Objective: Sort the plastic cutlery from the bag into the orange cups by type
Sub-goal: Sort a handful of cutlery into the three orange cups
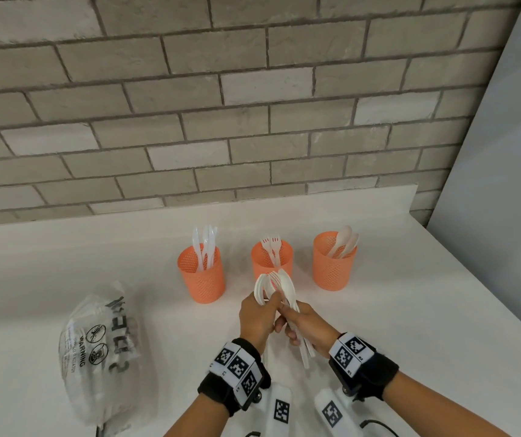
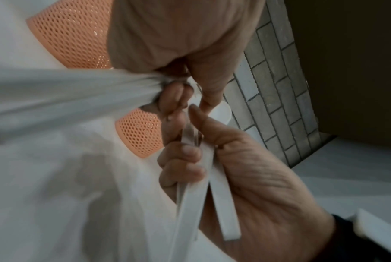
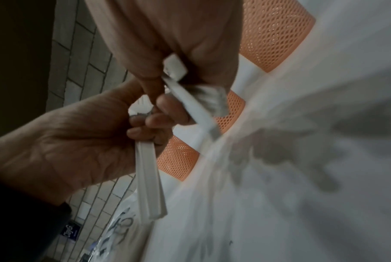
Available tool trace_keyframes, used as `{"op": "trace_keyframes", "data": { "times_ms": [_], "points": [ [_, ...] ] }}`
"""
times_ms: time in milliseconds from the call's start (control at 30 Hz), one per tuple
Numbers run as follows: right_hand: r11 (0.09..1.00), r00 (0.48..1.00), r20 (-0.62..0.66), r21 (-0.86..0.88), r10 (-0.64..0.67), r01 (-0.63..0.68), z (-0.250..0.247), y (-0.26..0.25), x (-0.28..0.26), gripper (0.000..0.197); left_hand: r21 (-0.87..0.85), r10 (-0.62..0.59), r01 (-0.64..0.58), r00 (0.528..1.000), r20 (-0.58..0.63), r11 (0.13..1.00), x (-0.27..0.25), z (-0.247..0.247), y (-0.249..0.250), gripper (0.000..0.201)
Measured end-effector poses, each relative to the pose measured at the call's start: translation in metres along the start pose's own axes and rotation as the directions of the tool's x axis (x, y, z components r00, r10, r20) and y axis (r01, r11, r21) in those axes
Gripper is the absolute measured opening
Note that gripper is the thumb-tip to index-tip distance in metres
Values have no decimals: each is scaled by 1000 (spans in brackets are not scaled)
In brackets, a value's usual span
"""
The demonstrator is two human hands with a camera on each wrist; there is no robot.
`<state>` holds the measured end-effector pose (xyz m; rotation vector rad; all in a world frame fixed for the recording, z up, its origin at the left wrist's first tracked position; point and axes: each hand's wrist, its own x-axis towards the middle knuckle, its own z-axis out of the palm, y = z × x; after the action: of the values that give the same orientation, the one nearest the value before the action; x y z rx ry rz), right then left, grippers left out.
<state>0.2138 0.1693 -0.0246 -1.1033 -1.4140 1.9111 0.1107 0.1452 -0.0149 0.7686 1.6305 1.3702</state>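
Observation:
Both hands meet over the white counter (image 1: 410, 310), in front of the middle cup. My left hand (image 1: 267, 307) grips a bundle of white plastic cutlery (image 1: 276, 283) just below the heads; spoon bowls and fork tines fan out above it. My right hand (image 1: 290, 326) is curled round handles (image 1: 304, 351) that stick out below it. The wrist views show each hand holding flat white handles (image 2: 221, 203) (image 3: 149, 186). Three orange mesh cups stand behind: the left cup (image 1: 201, 275) holds knives, the middle cup (image 1: 271, 258) forks, the right cup (image 1: 334, 263) spoons.
The crumpled clear plastic bag (image 1: 101, 351) with black print lies on the counter to the left of my hands. A grey brick wall (image 1: 252, 105) runs behind the cups, and a pale panel (image 1: 505, 184) closes the right side.

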Motion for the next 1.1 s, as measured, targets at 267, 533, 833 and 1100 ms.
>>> {"op": "trace_keyframes", "data": {
  "times_ms": [267,533,833,1100],
  "points": [
    [999,1000,12,38,18,-19,0,1,-2,23,-7,-48,48,998,36,999,-1,-5,-1,15],
    [996,999,33,78,35,-38,-2,2,-4,31,-53,-171,169,985,-37,984,7,-24,-7,29],
    [997,998,-2,47,63,-63,-12,2,-4,30,-469,-318,274,948,-14,839,18,-49,0,7],
    [992,998,-10,111,66,-65,-11,1,-6,31,-549,-388,343,921,38,762,20,-46,-1,15]
  ]
}}
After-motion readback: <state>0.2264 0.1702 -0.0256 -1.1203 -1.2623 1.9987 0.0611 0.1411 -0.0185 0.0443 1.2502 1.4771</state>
